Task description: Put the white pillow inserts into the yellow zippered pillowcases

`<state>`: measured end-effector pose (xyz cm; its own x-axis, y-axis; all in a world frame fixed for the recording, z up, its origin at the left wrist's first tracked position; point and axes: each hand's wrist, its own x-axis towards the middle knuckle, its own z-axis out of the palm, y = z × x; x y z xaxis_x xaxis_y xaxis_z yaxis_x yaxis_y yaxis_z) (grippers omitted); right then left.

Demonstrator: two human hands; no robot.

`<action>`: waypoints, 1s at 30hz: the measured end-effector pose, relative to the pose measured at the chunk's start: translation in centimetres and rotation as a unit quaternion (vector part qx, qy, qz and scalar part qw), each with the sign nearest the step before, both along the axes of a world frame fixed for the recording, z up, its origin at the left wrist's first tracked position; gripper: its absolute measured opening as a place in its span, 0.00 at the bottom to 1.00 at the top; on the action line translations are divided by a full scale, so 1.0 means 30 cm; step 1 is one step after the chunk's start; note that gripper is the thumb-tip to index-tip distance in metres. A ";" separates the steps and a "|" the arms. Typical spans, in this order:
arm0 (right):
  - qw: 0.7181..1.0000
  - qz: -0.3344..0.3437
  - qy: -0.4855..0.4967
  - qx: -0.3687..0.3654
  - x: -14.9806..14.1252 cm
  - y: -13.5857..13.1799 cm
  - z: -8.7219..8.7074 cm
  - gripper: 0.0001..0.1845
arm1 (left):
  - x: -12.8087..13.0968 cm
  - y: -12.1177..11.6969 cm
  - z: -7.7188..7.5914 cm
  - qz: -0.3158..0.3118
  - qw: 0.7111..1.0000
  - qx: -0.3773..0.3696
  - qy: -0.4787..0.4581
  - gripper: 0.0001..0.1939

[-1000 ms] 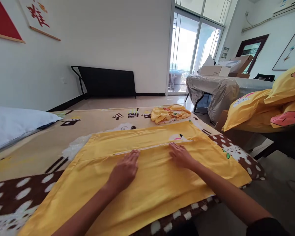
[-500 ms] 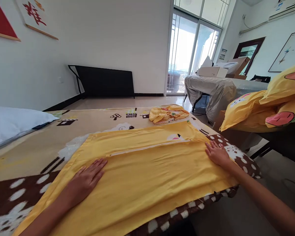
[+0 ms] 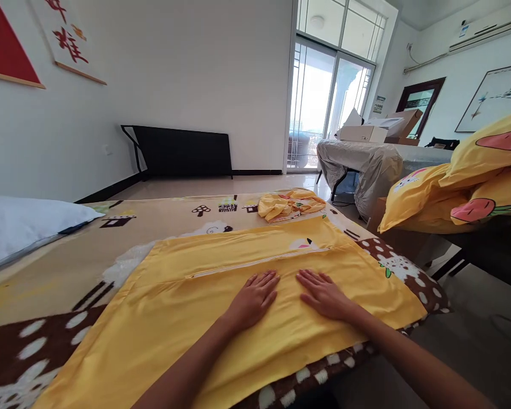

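Observation:
A yellow pillowcase (image 3: 162,318) lies spread flat with its white zipper (image 3: 238,265) facing up, running across its upper part. My left hand (image 3: 254,296) rests flat on the fabric just below the zipper, fingers stretched out. Close by on the right, my right hand (image 3: 323,292) also lies flat on the pillowcase, palm down with fingers extended. A narrow strip of yellow cloth shows between the two hands. Past the far edge of the pillowcase sits a bunched-up yellow printed cloth (image 3: 287,205).
Beneath everything is a patterned blanket (image 3: 174,210) in beige and brown. A white pillow (image 3: 29,227) lies at the left. Yellow printed pillows (image 3: 468,184) are piled at the right. Farther back stand a plastic-covered table (image 3: 366,165) with boxes and a black folded frame (image 3: 183,150).
Both hands have slid inward from the left and right sides of the pillowcase to its middle, side by side. The fabric's right edge is now uncovered. The camera view has tilted slightly.

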<state>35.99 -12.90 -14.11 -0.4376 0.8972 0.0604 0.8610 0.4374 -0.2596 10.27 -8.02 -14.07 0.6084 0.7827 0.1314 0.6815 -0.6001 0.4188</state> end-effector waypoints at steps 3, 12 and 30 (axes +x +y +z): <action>0.986 -0.146 -0.075 0.018 0.257 0.013 -0.014 0.32 | -0.045 -0.047 -0.002 0.017 0.997 0.054 0.047 0.25; 0.999 0.044 -0.009 0.005 0.036 0.068 0.051 0.27 | 0.259 -0.266 0.048 -0.282 0.957 0.060 0.007 0.27; 0.996 -0.043 0.034 0.070 -0.107 0.471 0.089 0.14 | -0.093 0.214 0.191 0.157 0.986 0.035 0.041 0.14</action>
